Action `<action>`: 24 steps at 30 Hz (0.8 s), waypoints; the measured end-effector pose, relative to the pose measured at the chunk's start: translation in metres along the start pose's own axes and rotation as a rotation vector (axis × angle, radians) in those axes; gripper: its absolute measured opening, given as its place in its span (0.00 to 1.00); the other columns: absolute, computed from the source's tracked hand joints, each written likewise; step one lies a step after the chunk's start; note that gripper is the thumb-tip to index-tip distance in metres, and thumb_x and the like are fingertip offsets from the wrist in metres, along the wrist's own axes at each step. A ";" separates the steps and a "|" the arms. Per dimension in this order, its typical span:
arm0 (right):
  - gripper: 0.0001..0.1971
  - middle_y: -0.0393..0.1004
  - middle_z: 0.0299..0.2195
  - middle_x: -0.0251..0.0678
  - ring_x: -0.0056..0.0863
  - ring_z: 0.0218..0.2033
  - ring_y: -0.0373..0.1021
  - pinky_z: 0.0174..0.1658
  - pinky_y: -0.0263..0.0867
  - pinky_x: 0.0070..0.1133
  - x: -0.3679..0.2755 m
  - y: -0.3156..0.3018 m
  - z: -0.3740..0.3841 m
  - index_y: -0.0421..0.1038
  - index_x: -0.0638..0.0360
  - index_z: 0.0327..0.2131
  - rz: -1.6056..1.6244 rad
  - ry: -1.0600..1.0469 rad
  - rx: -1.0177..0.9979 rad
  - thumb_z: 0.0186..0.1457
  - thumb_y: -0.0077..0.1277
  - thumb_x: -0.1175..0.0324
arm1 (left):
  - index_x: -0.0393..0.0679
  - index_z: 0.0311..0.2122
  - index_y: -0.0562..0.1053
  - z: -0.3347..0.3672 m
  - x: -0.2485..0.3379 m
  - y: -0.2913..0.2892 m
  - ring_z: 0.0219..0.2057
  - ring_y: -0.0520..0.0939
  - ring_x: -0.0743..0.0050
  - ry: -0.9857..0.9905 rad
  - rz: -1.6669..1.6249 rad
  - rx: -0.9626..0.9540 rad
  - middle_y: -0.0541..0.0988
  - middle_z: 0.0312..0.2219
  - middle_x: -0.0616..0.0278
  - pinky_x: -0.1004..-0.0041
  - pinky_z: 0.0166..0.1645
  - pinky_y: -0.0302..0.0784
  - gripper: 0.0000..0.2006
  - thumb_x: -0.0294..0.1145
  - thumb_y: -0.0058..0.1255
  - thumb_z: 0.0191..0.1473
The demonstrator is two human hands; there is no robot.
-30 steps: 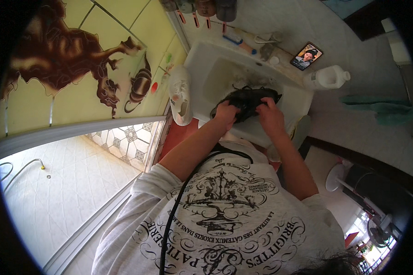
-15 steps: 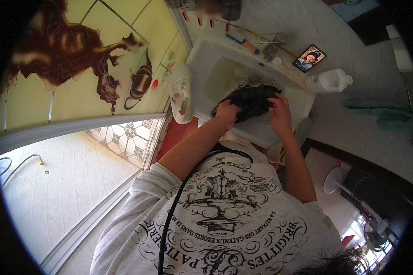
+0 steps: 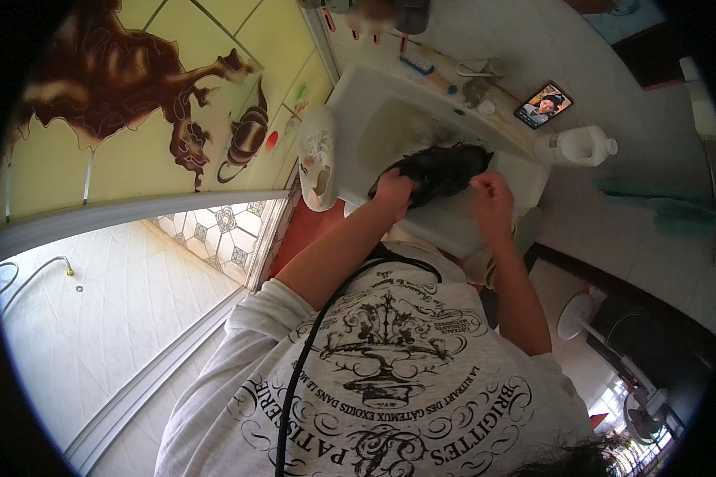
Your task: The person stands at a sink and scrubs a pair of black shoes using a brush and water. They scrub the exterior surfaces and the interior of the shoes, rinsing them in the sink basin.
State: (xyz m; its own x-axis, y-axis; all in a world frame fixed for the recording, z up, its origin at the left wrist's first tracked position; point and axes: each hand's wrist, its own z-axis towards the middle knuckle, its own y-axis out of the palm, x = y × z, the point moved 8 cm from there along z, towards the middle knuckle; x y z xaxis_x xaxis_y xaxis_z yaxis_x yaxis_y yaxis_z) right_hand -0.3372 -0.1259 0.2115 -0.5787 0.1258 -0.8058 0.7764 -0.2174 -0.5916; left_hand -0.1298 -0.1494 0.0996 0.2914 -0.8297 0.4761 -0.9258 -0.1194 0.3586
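Note:
A wet black shoe [image 3: 445,173] lies over the sink [image 3: 356,107], which has murky water in it. My left hand [image 3: 394,193] is closed round the shoe's left end; part of its fingers is hidden against the dark surface. Just right of the shoe's other end, my right hand [image 3: 493,203] is raised with its fingers curled together. Whether a thin lace or anything else is between those fingers cannot be made out. A white lace-up shoe [image 3: 318,163] rests on the sink's left rim.
Along the back ledge lie a blue brush [image 3: 416,65], a small white cap [image 3: 487,106] and a phone [image 3: 543,105] with a lit screen. A white jug [image 3: 577,147] stands at the right corner. Another shoe [image 3: 525,229] is by the right rim. A green cloth [image 3: 660,203] lies farther right.
My right hand has come away from the black shoe, toward me and slightly right, and its fingers have curled in. My left hand keeps its grip on the shoe.

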 end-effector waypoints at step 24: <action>0.03 0.70 0.31 0.40 0.35 0.30 0.68 0.34 0.66 0.30 -0.007 0.012 -0.001 0.68 0.60 0.35 -0.181 -0.073 -0.116 0.57 0.47 0.73 | 0.39 0.41 0.69 0.009 -0.004 -0.001 0.23 0.69 0.70 0.018 -0.010 0.020 0.70 0.28 0.59 0.72 0.23 0.63 0.15 0.17 0.47 0.45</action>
State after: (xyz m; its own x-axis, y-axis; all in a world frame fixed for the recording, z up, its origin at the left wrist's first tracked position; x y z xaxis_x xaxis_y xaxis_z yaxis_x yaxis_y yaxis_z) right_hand -0.3236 -0.1284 0.2103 -0.7245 0.0814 -0.6845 0.6793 -0.0841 -0.7290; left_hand -0.1327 -0.1511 0.0901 0.3045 -0.8185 0.4872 -0.9274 -0.1383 0.3475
